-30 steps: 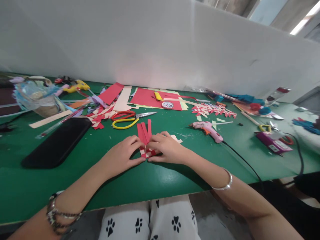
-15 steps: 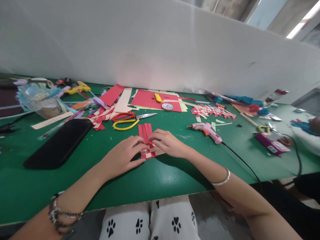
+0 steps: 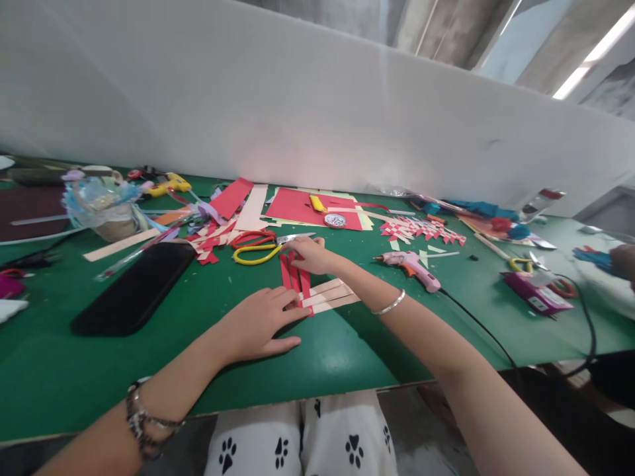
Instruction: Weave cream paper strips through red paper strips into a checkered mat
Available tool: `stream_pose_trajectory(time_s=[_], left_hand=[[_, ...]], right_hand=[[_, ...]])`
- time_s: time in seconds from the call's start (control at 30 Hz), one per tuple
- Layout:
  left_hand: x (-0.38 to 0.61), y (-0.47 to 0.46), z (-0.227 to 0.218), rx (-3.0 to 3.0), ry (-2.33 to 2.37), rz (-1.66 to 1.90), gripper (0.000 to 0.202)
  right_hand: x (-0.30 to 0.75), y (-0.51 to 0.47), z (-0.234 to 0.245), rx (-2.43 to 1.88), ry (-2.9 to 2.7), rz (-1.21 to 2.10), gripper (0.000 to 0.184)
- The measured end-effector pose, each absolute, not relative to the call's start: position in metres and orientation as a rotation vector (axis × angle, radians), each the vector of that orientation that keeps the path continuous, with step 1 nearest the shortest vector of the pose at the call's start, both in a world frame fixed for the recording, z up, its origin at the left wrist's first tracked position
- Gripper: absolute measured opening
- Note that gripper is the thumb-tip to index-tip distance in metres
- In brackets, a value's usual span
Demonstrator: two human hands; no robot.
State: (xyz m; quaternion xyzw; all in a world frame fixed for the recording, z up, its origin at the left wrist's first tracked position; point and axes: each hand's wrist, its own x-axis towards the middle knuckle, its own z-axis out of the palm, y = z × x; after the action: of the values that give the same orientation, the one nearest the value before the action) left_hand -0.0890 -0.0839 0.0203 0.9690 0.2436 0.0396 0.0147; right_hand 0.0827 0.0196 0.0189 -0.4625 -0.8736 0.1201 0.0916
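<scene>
Red strips [image 3: 294, 277], left of the pink gun [image 3: 415, 266], and here's the switch: the right hand [image 3: 308, 256] has left the crossing [image 3: 306, 302] for their far ends, baring more of the cream strips [image 3: 333, 303] that point towards the gun. Attention now seems to be on the red. Farther left of the gun, the left hand [image 3: 262, 324] rests on the near end, thumb spread away from its fingers. Those fingers mask most of the weave; the right forearm overlaps the cream ends. Are the right fingertips pinching red? Can't tell.
</scene>
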Motion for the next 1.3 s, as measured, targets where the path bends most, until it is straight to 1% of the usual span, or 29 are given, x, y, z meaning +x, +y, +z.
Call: stream_pose_trajectory(time_s=[0.13, 0.27, 0.4, 0.53, 0.7, 0.83, 0.9, 1.07, 1.3], left_hand=[[-0.089, -0.084, 0.020, 2.994, 0.764, 0.137, 0.039], [-0.089, -0.084, 0.019, 2.982, 0.760, 0.167, 0.039], [-0.089, -0.083, 0.018, 2.971, 0.757, 0.188, 0.039], [-0.090, -0.083, 0.018, 2.951, 0.762, 0.188, 0.040], [-0.089, -0.084, 0.019, 2.931, 0.769, 0.164, 0.039], [-0.089, -0.084, 0.020, 2.925, 0.772, 0.173, 0.039], [-0.089, -0.084, 0.020, 2.926, 0.770, 0.169, 0.039], [-0.090, -0.083, 0.018, 2.940, 0.757, 0.182, 0.041], [-0.089, -0.083, 0.016, 3.029, 0.717, 0.188, 0.045]], right_hand=[[0.090, 0.021, 0.026, -1.344, -2.490, 0.460, 0.033], [0.099, 0.024, 0.026, -1.173, -2.451, 0.577, 0.024], [0.105, 0.027, 0.021, -1.054, -2.481, 0.658, 0.024], [0.109, 0.031, 0.016, -1.123, -2.462, 0.719, 0.010], [0.113, 0.035, 0.013, -1.202, -2.440, 0.706, 0.010], [0.114, 0.037, 0.010, -1.228, -2.373, 0.651, 0.021], [0.114, 0.037, 0.007, -1.230, -2.351, 0.635, 0.022], [0.112, 0.036, 0.001, -1.216, -2.314, 0.601, 0.013], [0.108, 0.032, -0.001, -1.191, -2.218, 0.633, 0.007]])
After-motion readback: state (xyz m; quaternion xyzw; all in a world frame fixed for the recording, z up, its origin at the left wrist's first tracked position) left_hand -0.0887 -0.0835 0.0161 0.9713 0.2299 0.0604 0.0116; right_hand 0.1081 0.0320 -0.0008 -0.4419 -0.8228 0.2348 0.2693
